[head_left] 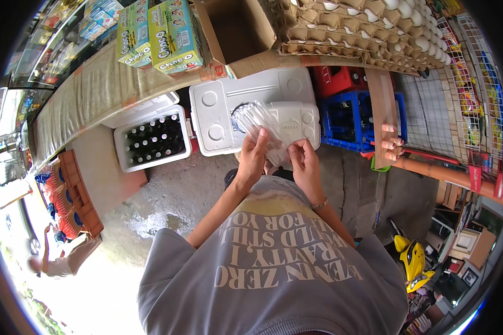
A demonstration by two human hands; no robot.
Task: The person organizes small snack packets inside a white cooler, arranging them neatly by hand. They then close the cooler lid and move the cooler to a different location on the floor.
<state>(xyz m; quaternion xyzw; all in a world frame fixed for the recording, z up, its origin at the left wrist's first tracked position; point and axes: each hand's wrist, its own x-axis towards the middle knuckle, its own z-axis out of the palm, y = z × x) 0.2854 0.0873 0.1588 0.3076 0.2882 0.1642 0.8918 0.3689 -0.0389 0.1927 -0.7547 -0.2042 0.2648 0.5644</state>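
Observation:
My left hand [253, 155] is closed around a clear plastic packet [257, 117], its thumb lying along the top. The packet is shiny and crinkled, with long folds or thin strips; what is inside, if anything, I cannot make out. My right hand [305, 166] pinches the packet's near right edge between thumb and fingertips. Both hands are in front of my body, above the near edge of a large white cooler [209, 134] with a moulded lid.
Left of the cooler, a white box [187, 151] holds several dark capped bottles. Blue crates [341, 106] stand to the right. Above, a counter carries yellow-green boxes [176, 39], an open carton [211, 30] and stacked egg trays [341, 33]. Another person [67, 262] is at far left.

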